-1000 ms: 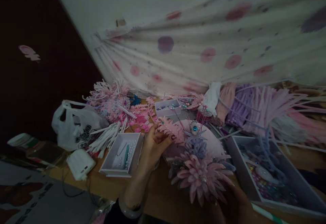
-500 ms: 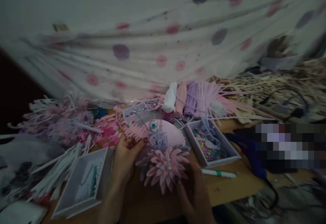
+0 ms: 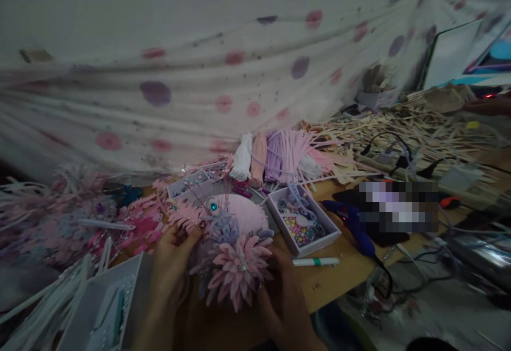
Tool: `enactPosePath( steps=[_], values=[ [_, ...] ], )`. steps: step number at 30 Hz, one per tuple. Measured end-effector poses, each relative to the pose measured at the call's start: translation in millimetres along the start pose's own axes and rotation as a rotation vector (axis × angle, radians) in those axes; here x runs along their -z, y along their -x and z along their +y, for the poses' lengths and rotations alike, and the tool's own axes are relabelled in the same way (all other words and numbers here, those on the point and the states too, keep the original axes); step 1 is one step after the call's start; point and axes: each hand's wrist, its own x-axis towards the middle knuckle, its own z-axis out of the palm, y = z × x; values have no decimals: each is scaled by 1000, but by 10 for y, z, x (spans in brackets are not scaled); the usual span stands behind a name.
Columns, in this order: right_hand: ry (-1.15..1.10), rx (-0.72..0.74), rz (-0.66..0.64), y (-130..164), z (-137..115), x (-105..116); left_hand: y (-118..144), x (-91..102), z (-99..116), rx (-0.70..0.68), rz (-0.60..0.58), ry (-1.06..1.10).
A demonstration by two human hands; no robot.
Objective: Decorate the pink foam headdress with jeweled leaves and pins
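The pink flower headpiece [image 3: 235,239] sits near-centre on the tabletop [image 3: 351,276]. Left hand [image 3: 171,266] fingers pinch its feathery left frond; right hand [image 3: 285,298] cups the near-right edge. Judged light, soft, fragile (beads and petals glued); grip the domed base.

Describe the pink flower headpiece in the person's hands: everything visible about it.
The pink flower headpiece lies on the wooden table. It has a rounded pale pink base, a large many-petalled pink flower with a beaded centre at the front, lilac loops, a teal gem and a feathery pink leaf. It looks like fuzzy craft material. The left hand pinches the leaf side; the right hand holds the flower's edge.
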Motion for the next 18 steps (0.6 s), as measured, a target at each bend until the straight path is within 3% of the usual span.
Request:
enactPosePath(
  steps=[9, 18],
  values=[
    [32, 22, 31, 6, 9, -17, 89, -201, 165, 20, 58, 58],
    [101, 48, -62, -18, -9, 74, 71, -156, 153, -51, -15, -22]
  ],
)
